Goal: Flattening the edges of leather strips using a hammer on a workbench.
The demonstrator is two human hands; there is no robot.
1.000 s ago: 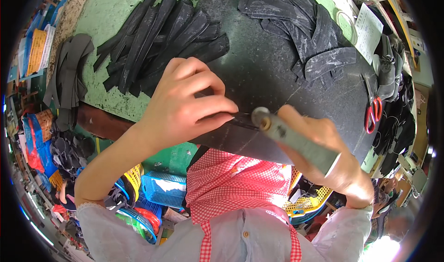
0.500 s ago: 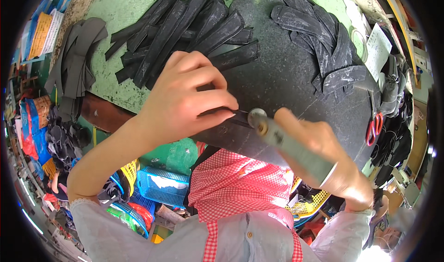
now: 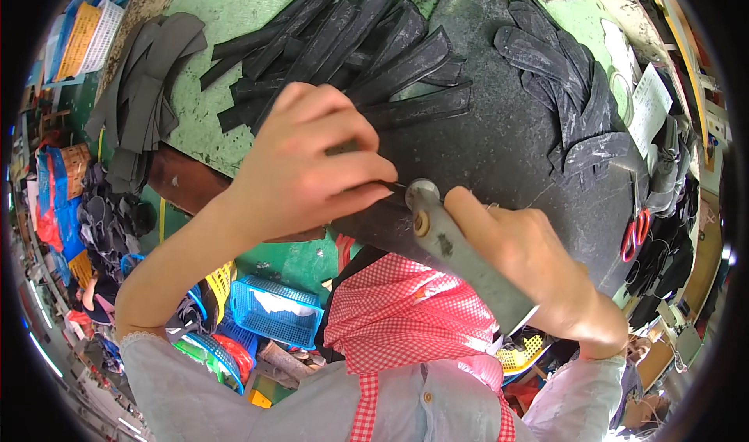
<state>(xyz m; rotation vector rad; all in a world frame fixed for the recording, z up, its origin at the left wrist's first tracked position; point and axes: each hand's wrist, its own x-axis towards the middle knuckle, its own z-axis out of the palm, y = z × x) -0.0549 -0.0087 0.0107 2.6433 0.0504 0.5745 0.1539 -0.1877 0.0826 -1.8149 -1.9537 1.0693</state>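
Noting both bare hands near mid-frame, we record the left hand (image 3: pixel 316 165) just left of centre, fingers curled, with the index finger and thumb brought close together at a narrow dark strip (image 3: pixel 400 186). Only a sliver of this strip shows at the fingertips, at the centre of the frame; we cannot tell whether it is pinched or merely pressed.

Right of centre, we see the right hand (image 3: pixel 530 247) wrapped around a broad grey hand tool (image 3: pixel 460 259), which slants from centre toward lower right. Its round metal disc (image 3: pixel 425 192) sits just beside the left fingertips.

Beneath, we log a black board (image 3: pixel 484 161) over a green tabletop (image 3: pixel 203 138). On these we observe two heaps of black strips with whitish smears: one at upper centre-left (image 3: pixel 343 44), one at upper right (image 3: pixel 573 75). At upper left we list plain grey strips (image 3: pixel 148 75), overlapping one another.

Toward the right edge we find red-handled scissors (image 3: pixel 636 235) below a sheet of paper (image 3: pixel 649 106). At lower left of centre we note a blue perforated basket (image 3: pixel 277 331), beside a red-checked apron (image 3: pixel 413 309).
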